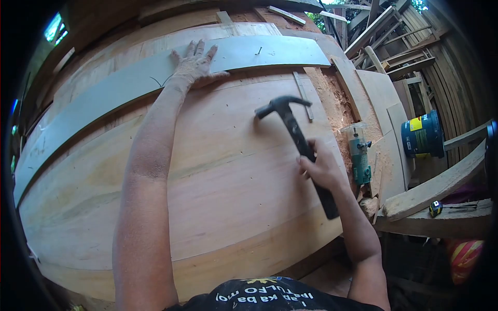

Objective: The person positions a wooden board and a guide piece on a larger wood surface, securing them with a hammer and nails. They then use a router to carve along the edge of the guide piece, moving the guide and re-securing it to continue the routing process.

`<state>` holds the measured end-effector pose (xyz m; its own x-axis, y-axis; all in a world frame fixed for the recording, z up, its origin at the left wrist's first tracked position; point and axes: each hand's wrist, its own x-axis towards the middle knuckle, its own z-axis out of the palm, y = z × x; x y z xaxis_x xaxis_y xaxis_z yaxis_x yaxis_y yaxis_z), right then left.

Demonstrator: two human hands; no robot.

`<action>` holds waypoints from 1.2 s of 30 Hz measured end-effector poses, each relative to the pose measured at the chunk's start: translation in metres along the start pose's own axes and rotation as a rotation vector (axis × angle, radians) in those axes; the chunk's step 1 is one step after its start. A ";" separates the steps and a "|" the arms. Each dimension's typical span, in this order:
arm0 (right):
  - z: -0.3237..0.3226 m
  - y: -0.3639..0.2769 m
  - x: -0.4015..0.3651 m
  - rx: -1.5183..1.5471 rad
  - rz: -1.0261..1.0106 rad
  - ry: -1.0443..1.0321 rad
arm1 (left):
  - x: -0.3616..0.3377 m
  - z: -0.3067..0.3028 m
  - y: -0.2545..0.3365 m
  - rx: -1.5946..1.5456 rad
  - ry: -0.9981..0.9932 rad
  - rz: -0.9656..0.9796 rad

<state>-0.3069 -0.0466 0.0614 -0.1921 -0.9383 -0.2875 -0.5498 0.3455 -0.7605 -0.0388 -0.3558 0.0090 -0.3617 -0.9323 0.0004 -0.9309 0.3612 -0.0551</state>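
- The hammer (298, 133) is over the plywood (218, 176), right of its middle; whether it touches the wood, I cannot tell.
- Its long axis slants: head at upper left, handle end at lower right, toward the person.
- The head lies crosswise, face to the left, claw to the right.
- The right hand (324, 165) is wrapped around the handle, forearm rising from the lower right.
- The left hand (193, 68) lies palm down on the white board (298, 52), fingers spread and pointing away, thumb out to the right, arm extended.
- The hands are well apart.
- The board runs from lower left to upper right; a nail (259, 51) stands in it, right of the left hand.
- A trimmer (359, 158) sits right of the plywood, near the bucket (424, 135).
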 end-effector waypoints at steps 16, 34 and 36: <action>0.012 -0.029 0.095 -0.665 -0.414 0.479 | 0.000 -0.001 -0.001 0.025 0.009 0.003; 0.011 -0.054 0.107 -0.697 -0.063 0.373 | 0.000 -0.001 -0.002 0.018 0.023 0.004; 0.005 -0.046 0.105 -0.679 -0.128 0.404 | -0.003 -0.002 0.001 0.014 0.030 0.015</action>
<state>-0.2972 -0.1612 0.0634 -0.3020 -0.9469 0.1103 -0.9374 0.2738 -0.2153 -0.0386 -0.3525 0.0108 -0.3775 -0.9256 0.0290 -0.9245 0.3749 -0.0689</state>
